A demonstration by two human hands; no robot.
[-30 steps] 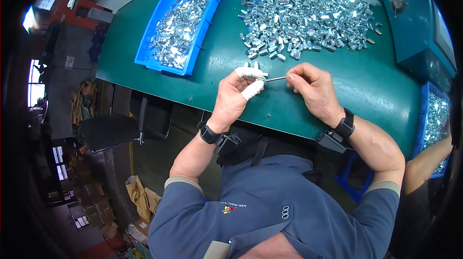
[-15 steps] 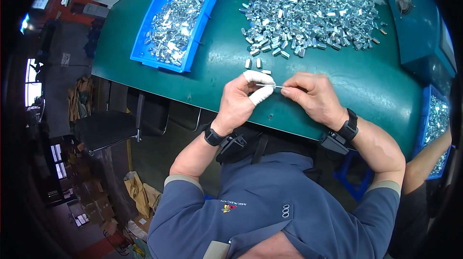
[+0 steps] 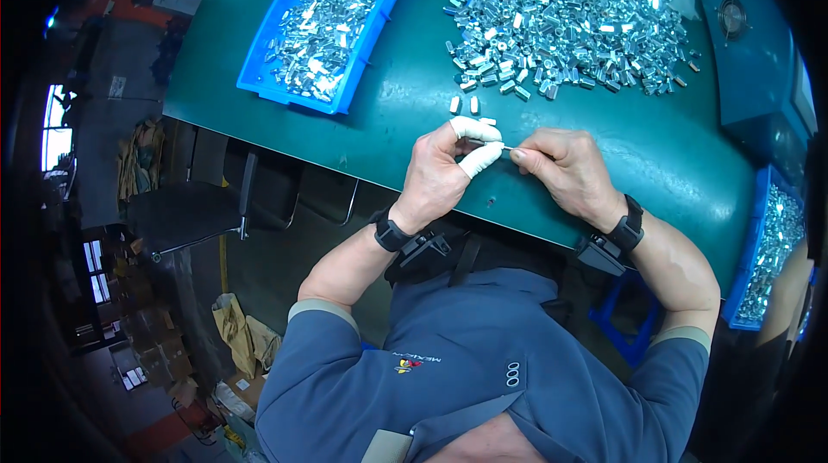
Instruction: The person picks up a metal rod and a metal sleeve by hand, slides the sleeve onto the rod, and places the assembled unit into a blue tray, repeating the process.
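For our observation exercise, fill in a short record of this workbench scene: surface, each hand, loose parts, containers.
surface: green bench top
left hand: white finger cots on thumb and forefinger, pinching a small metal part
right hand: bare, grip on a thin metal pin meeting that part
loose parts: large pile of small metal pieces; two lie apart
containers: blue tray of similar pieces; another blue bin at right

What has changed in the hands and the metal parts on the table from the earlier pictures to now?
Very little. Both hands remain together at the near table edge: the left hand, with white-taped fingertips, and the right hand still pinch a thin metal pin between them. The view shifted only slightly. The pile of metal parts, the blue tray and the green table stayed as they were.
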